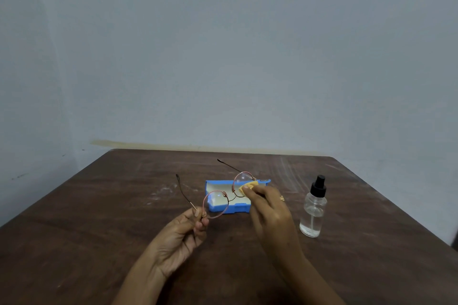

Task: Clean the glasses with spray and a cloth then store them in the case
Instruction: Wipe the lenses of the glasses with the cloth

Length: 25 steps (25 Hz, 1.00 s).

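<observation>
A pale bare wall [223,57] rises behind a dark wooden desk [99,230] scuffed with whitish marks. We find the glasses [218,203] held in the air over the middle of the desk, just above the open blue case [238,208].

The left hand [183,233] pinches the thin frame at the outer end of the nearer lens, fingers curled tight around the hinge. The right hand [269,208] pinches a small yellow cloth [247,186] against the farther lens. A clear spray bottle [312,208] with a black cap stands upright near the right edge, just beside the right wrist.

We judge the wiping step to be in hand, with storing yet to come.

What worries us is the frame. It is slender wire, gripped at one end and rubbed at the other, so firm pressure could twist the bridge or spring a lens. A wide sweep of the right forearm could also tip the bottle. And if the left pinch loosens, the glasses would drop onto the case rim.

The long axis of the glasses runs diagonally, from the near left up toward the far right. Both temples are unfolded and point away toward the far left corner, so the lens fronts face us. We would need to fold them before the glasses fit the case.
</observation>
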Motion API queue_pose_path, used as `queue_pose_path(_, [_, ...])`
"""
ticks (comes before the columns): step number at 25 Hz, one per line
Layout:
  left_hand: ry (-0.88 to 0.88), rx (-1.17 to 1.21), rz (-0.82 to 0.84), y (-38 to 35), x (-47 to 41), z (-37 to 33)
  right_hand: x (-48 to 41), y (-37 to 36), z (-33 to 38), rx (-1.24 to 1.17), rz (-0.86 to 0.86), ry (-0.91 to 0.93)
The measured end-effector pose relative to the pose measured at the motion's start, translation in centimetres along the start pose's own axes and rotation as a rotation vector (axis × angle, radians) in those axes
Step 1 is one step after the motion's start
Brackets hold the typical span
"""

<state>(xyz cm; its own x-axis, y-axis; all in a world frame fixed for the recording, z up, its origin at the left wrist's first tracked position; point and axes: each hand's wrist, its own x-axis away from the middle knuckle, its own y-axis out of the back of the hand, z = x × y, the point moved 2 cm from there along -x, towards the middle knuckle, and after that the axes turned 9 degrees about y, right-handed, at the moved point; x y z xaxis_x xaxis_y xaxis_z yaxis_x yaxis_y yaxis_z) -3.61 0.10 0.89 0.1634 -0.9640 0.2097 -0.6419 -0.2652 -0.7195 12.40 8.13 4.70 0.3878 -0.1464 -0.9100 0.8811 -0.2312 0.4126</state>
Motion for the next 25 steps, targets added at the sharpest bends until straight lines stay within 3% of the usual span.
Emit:
queue_pose_path(5, [-0.003,-0.008,-0.006,-0.2,0.1,0.1,-1.1,-0.4,-0.3,-0.039,-0.068,-0.183])
queue_pose_path(20, [-0.013,0.022,-0.012,-0.4,0.2,0.0,0.2,0.2,1.0,0.067,0.113,0.105])
queue_pose_path(25, [-0.005,0.016,-0.033,0.0,-0.1,0.1,0.1,0.4,0.1,0.025,0.093,-0.019])
